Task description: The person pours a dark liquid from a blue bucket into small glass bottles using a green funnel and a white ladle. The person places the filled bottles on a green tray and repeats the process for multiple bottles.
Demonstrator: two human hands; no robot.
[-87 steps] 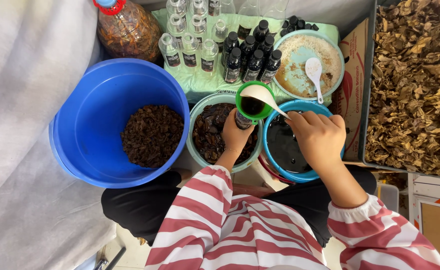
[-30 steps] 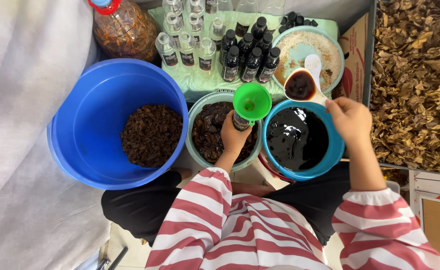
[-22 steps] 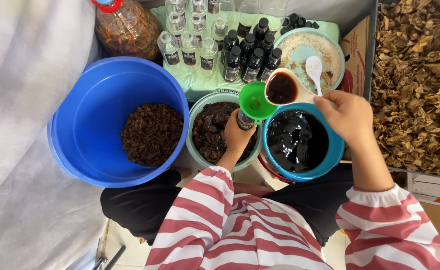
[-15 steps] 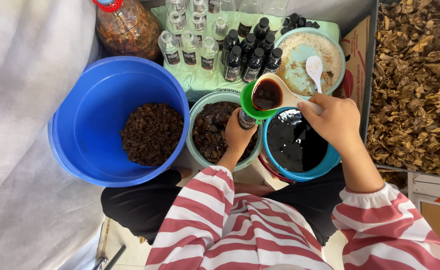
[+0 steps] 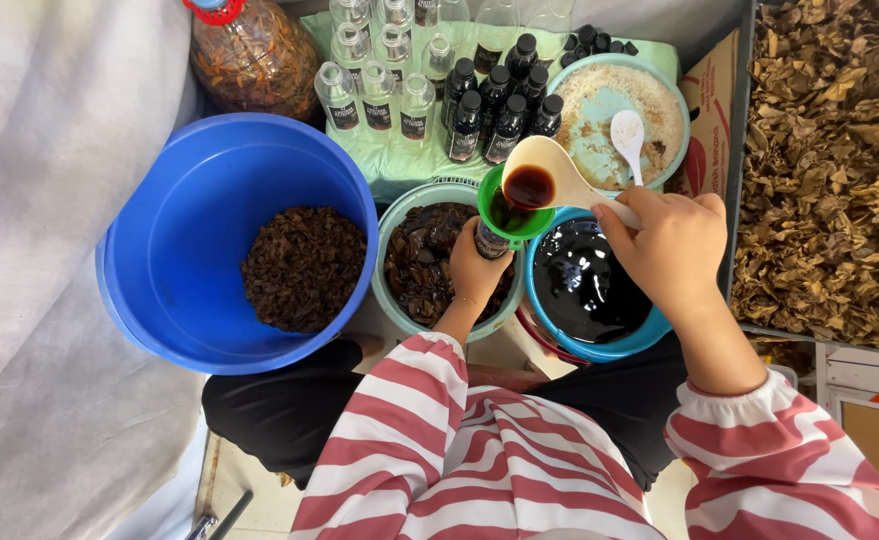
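My left hand [image 5: 476, 269] grips a small dark bottle [image 5: 490, 241] held upright over the teal bowl [image 5: 399, 208] of dark leaf bits. A green funnel [image 5: 505, 210] sits in the bottle's neck. My right hand [image 5: 667, 245] holds a cream ladle [image 5: 543, 175] by its handle. The ladle's bowl, full of dark liquid, is tilted over the funnel. Beneath my right hand stands a blue bowl [image 5: 635, 345] of the same dark liquid.
A big blue basin [image 5: 174, 240] with dark dried bits stands at the left. Behind are several empty clear bottles [image 5: 377, 92], several filled capped bottles [image 5: 499, 100], a pale bowl [image 5: 665, 85] with powder and a white spoon [image 5: 627, 135]. Dried brown leaves [image 5: 834, 170] fill the right.
My right hand lifted the filled ladle from the blue bowl, swung it left and tilted it over the green funnel. My left hand kept still on the bottle.
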